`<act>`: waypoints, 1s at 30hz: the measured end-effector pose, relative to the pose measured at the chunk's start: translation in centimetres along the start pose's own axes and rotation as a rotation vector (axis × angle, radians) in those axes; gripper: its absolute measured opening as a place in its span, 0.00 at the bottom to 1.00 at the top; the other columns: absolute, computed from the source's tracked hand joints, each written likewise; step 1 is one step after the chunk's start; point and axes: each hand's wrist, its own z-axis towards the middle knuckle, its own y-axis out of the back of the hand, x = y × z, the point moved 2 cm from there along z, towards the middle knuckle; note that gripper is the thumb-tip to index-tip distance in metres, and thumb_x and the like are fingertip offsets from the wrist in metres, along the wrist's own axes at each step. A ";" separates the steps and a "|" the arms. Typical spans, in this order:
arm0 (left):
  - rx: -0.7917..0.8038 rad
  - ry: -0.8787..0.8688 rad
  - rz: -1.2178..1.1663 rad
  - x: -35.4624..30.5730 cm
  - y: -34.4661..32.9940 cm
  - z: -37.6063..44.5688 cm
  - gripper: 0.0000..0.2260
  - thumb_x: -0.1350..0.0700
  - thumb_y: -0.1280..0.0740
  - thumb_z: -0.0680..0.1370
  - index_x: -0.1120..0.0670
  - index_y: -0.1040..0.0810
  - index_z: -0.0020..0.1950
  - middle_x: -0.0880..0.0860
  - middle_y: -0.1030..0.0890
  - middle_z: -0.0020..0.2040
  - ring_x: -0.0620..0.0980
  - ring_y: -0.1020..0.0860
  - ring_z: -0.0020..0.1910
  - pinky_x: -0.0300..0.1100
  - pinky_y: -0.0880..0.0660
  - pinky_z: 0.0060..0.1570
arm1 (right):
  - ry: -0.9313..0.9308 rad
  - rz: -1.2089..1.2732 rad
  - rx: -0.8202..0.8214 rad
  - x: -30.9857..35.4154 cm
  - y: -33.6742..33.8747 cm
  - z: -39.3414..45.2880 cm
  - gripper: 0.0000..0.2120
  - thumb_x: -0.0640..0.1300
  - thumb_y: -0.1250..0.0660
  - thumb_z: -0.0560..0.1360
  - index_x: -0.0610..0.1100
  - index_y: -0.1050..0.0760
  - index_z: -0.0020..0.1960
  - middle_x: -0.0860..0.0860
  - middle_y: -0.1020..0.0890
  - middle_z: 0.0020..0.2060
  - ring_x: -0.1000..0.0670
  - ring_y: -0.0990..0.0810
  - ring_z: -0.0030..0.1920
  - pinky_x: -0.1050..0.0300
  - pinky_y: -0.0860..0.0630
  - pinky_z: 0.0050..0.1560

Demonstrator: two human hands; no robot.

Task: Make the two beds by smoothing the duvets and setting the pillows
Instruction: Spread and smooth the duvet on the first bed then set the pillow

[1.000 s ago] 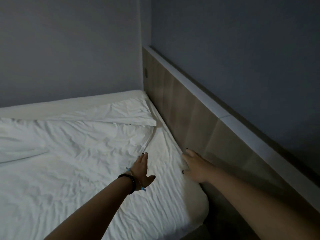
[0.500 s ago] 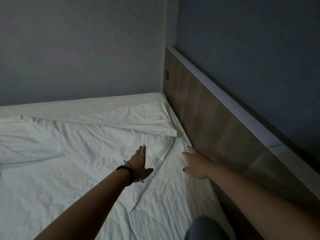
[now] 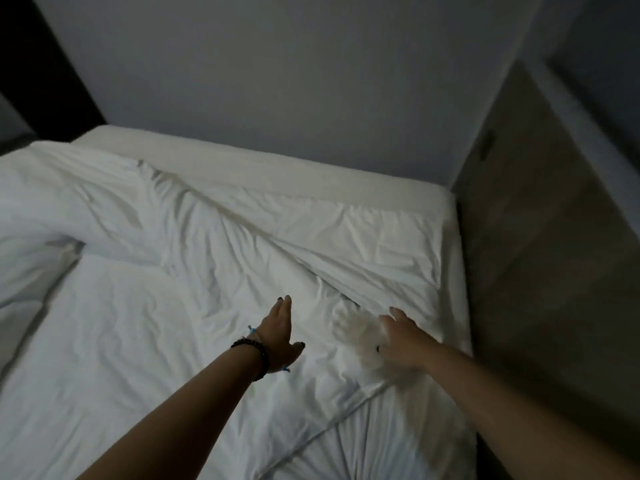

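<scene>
Fingers of both hands lie flat on the duvet (image 3: 145,334)

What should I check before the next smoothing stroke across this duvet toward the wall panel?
1. Left hand flat on the duvet, fingers straight: ok.
2. Right hand flat on the cloth: cannot tell, it is motion-blurred.
3. Duvet smooth ahead of the hands: not ok, a long diagonal fold and many creases remain.
4. Duvet edge by the right forearm lying straight: not ok, it runs slanted.
5. Far left of the duvet flat: not ok, a bunched hump sits there.
6. Pillows set: cannot tell, no pillow is plainly seen.
</scene>
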 end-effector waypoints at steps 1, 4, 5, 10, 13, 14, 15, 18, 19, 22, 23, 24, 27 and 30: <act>0.016 0.052 -0.009 0.6 -0.7 1.3 0.41 0.49 0.35 0.78 0.58 0.61 0.77 0.55 0.58 0.79 0.51 0.52 0.77 0.42 0.48 0.75 | 0.029 -0.012 0.024 0.0 -0.3 2.2 0.33 0.51 0.40 0.80 0.47 0.53 0.79 0.49 0.58 0.78 0.44 0.51 0.77 0.49 0.40 0.73; 0.054 0.198 -0.067 2.5 -3.6 3.5 0.40 0.50 0.35 0.78 0.57 0.61 0.78 0.54 0.58 0.79 0.51 0.51 0.77 0.42 0.47 0.74 | 0.091 -0.017 0.095 0.2 -2.5 6.5 0.32 0.51 0.42 0.80 0.47 0.53 0.79 0.49 0.58 0.78 0.44 0.52 0.77 0.48 0.42 0.74; 0.068 0.253 -0.088 3.4 -4.8 4.0 0.40 0.50 0.35 0.78 0.56 0.61 0.78 0.53 0.57 0.79 0.52 0.50 0.77 0.43 0.47 0.74 | 0.104 -0.017 0.121 0.3 -3.5 7.3 0.32 0.51 0.42 0.80 0.47 0.53 0.79 0.49 0.58 0.78 0.45 0.53 0.77 0.49 0.43 0.74; 0.141 0.522 -0.282 7.8 -11.5 2.3 0.38 0.51 0.35 0.78 0.57 0.56 0.78 0.55 0.52 0.78 0.55 0.44 0.76 0.48 0.43 0.74 | 0.171 -0.039 0.278 0.4 -9.5 7.2 0.33 0.50 0.40 0.79 0.46 0.51 0.78 0.46 0.58 0.78 0.44 0.52 0.77 0.51 0.42 0.73; 0.122 0.691 -0.379 11.9 -15.8 0.3 0.35 0.48 0.35 0.75 0.58 0.47 0.77 0.57 0.44 0.76 0.59 0.41 0.73 0.50 0.39 0.71 | 0.198 -0.049 0.313 0.5 -12.4 6.2 0.32 0.50 0.40 0.80 0.47 0.51 0.78 0.46 0.58 0.78 0.45 0.52 0.77 0.52 0.43 0.74; 0.108 0.735 -0.392 13.2 -17.2 -0.3 0.35 0.47 0.36 0.72 0.58 0.43 0.76 0.58 0.42 0.75 0.60 0.38 0.72 0.51 0.37 0.70 | 0.204 -0.050 0.328 0.7 -13.1 5.8 0.32 0.50 0.40 0.80 0.47 0.51 0.78 0.47 0.58 0.78 0.45 0.52 0.77 0.51 0.43 0.74; 0.083 0.777 -0.409 14.3 -18.1 -0.9 0.36 0.46 0.36 0.71 0.58 0.42 0.75 0.59 0.40 0.74 0.61 0.37 0.71 0.52 0.35 0.69 | 0.211 -0.047 0.342 0.8 -13.6 5.6 0.32 0.50 0.40 0.80 0.47 0.52 0.78 0.47 0.58 0.78 0.45 0.52 0.77 0.51 0.43 0.74; 0.008 0.911 -0.455 15.8 -19.4 -3.2 0.32 0.51 0.33 0.74 0.59 0.41 0.74 0.60 0.40 0.72 0.62 0.38 0.70 0.50 0.35 0.68 | 0.252 -0.043 0.372 1.8 -14.6 4.9 0.32 0.48 0.39 0.78 0.47 0.50 0.78 0.48 0.57 0.78 0.46 0.50 0.77 0.52 0.43 0.74; -0.019 0.946 -0.484 16.4 -20.0 -3.7 0.31 0.48 0.32 0.73 0.59 0.37 0.71 0.60 0.37 0.70 0.62 0.34 0.67 0.50 0.33 0.66 | 0.270 -0.045 0.376 2.2 -14.8 4.7 0.32 0.48 0.39 0.78 0.47 0.49 0.78 0.49 0.57 0.78 0.46 0.50 0.77 0.53 0.43 0.74; -0.086 1.039 -0.647 18.8 -23.0 -4.1 0.34 0.37 0.30 0.61 0.60 0.25 0.57 0.61 0.23 0.58 0.61 0.23 0.53 0.54 0.23 0.54 | 0.325 -0.062 0.367 3.3 -15.3 4.4 0.32 0.49 0.40 0.79 0.47 0.49 0.78 0.49 0.57 0.78 0.47 0.49 0.77 0.53 0.42 0.74; -0.116 1.060 -0.707 19.6 -24.0 -4.1 0.35 0.36 0.30 0.60 0.60 0.25 0.57 0.61 0.23 0.57 0.62 0.23 0.52 0.54 0.22 0.52 | 0.335 -0.070 0.365 3.4 -15.4 4.4 0.32 0.49 0.40 0.79 0.47 0.49 0.78 0.49 0.56 0.78 0.47 0.49 0.77 0.52 0.42 0.74; -0.136 1.072 -0.778 19.2 -23.8 -4.0 0.38 0.34 0.29 0.60 0.60 0.26 0.58 0.61 0.24 0.58 0.62 0.23 0.53 0.52 0.22 0.50 | 0.342 -0.075 0.360 3.5 -15.6 4.5 0.32 0.49 0.40 0.79 0.47 0.50 0.78 0.49 0.56 0.78 0.47 0.50 0.77 0.51 0.42 0.74; -0.155 1.007 -1.004 15.1 -19.2 -3.3 0.32 0.37 0.29 0.68 0.63 0.27 0.58 0.59 0.24 0.58 0.60 0.23 0.53 0.48 0.23 0.44 | 0.344 -0.064 0.353 3.5 -16.3 4.5 0.34 0.51 0.38 0.78 0.47 0.52 0.78 0.49 0.56 0.78 0.46 0.50 0.77 0.47 0.41 0.73; -0.107 0.874 -1.157 12.2 -15.8 -0.9 0.20 0.48 0.29 0.74 0.63 0.25 0.54 0.56 0.21 0.47 0.54 0.21 0.43 0.42 0.24 0.36 | 0.360 -0.022 0.278 3.7 -16.7 4.7 0.44 0.56 0.33 0.74 0.48 0.58 0.78 0.49 0.58 0.77 0.47 0.54 0.77 0.47 0.44 0.75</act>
